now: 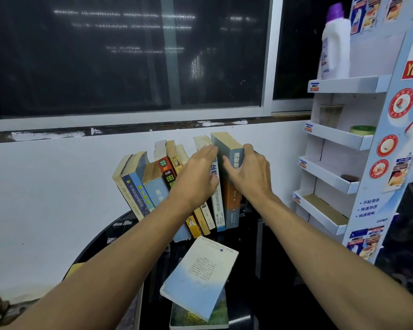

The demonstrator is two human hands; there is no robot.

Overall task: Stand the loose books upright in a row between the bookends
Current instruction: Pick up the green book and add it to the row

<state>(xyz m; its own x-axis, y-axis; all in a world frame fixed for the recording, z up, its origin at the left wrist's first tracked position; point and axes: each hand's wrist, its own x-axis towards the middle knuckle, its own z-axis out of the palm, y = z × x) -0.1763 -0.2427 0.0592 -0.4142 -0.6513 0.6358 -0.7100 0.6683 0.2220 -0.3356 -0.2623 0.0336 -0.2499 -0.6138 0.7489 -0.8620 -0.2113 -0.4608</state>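
Head view: right hand [248,172] curls around the grey book [231,208] at the right end of the left-leaning row [150,186], left hand [196,175] presses flat-fingered on its neighbours; letting go early could topple everything leftward.

Row of books [167,184] standing, leaning left, two loose books [200,277] stacked flat in front, bookends seemingly hidden
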